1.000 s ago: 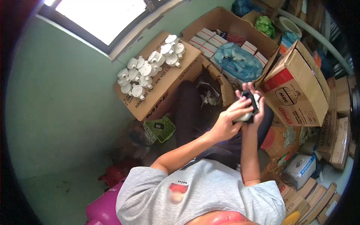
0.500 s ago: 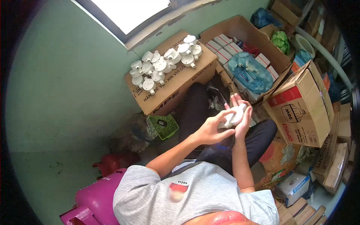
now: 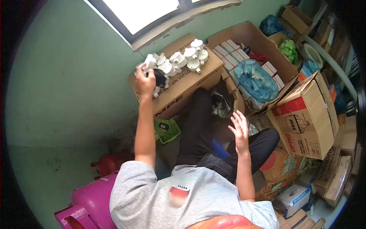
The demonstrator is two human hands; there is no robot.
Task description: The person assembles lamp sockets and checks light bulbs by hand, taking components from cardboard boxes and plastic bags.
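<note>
So, one white round fitting (image 3: pixel 150 61) is sitting in the left hand (image 3: pixel 145 79), over the left end of the big MPE cardboard box (image 3: pixel 179 89). The left fingers are curling around it, but it's blurring, so I can't tell exactly which fingertips are touching. Some black thing (image 3: pixel 159 78) is showing right beside the palm, and I can't tell if the hand is gripping it or it's just lying there.

A bunch of other white fittings (image 3: pixel 178 58) is spreading across the box top, mostly bunching close together. The right hand (image 3: pixel 240 133) is hovering well apart from all that, near the bent right knee, fingers pointing up and spreading slightly apart.

Further out, a green basket (image 3: pixel 173 133) is resting below the box, an open carton (image 3: pixel 280 53) is holding small white boxes and a blue plastic bag (image 3: pixel 255 81), and the OPRO box (image 3: pixel 305 118) is leaning beside that.
</note>
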